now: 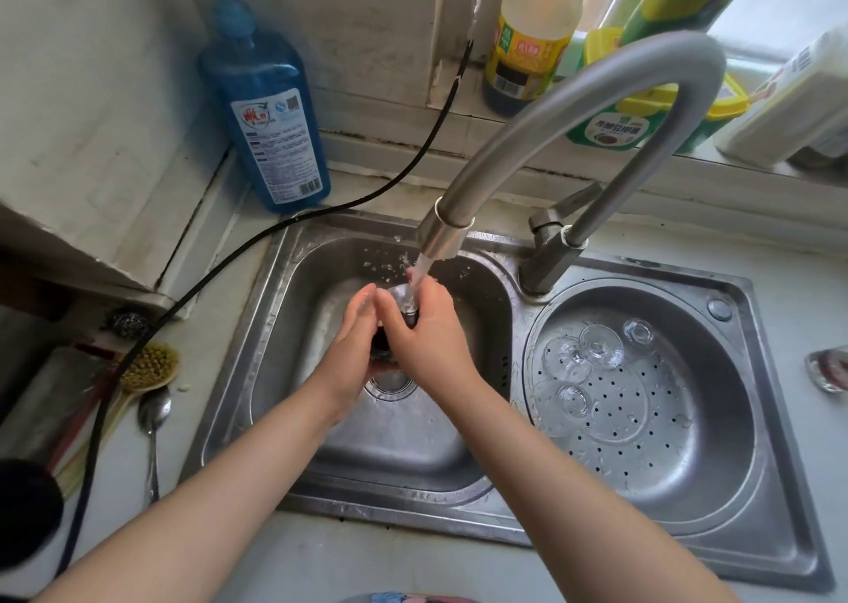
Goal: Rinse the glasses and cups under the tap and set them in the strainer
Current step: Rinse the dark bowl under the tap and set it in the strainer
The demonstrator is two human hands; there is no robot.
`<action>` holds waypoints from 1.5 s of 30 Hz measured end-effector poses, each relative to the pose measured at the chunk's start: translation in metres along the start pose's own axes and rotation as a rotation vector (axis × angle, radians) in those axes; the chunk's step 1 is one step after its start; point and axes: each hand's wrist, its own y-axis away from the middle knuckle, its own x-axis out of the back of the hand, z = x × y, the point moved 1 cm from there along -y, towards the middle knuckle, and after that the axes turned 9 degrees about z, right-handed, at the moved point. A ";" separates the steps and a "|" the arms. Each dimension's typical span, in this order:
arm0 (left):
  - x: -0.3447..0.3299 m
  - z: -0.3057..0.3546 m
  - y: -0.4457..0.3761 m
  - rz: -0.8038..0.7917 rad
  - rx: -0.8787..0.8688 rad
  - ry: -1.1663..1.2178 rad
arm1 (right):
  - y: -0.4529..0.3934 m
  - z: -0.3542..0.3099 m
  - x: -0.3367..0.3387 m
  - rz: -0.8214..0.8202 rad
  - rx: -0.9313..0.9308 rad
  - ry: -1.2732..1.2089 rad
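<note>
- A small kitchen corner: a pale counter [293,552] carries a steel double sink under a window ledge crowded with bottles, and a blue detergent bottle [268,116] stands at the back left beside the wall.
- The tap [541,143] arches over the left basin [321,428] and water runs from its spout.
- Both hands meet under the stream. The left hand [353,350] and the right hand [426,341] are wrapped around one small cup [404,302], fingers [367,297] closed about its sides; water strikes its upper end. Whether that end is its mouth or its base I cannot tell.
- In the round right basin sits the perforated strainer [642,423], with several clear glasses [601,347] already resting in it towards the far-left side, apparently upside down.
- Another glass [828,368] waits on the counter at the far right edge.
- On the left of the sink lie a spoon [153,419], a scrubbing brush [149,366] and a black cable [229,263].
- My guess: wet glassware like this is light, rigid, slippery and breakable, so it wants holding around the body with the whole hand, not by the rim, and setting down gently clear of the glasses.
</note>
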 end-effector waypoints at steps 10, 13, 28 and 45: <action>0.005 0.009 0.009 -0.108 0.208 0.251 | -0.017 0.019 0.009 -0.287 -0.409 -0.486; 0.011 0.009 0.009 -0.116 0.325 0.398 | -0.015 0.022 0.014 -0.299 -0.410 -0.596; -0.014 0.001 -0.005 0.095 0.398 0.298 | 0.005 0.005 0.008 -0.118 0.391 0.266; 0.007 -0.001 -0.009 -0.005 0.215 0.031 | 0.016 0.012 0.032 -0.416 0.467 0.306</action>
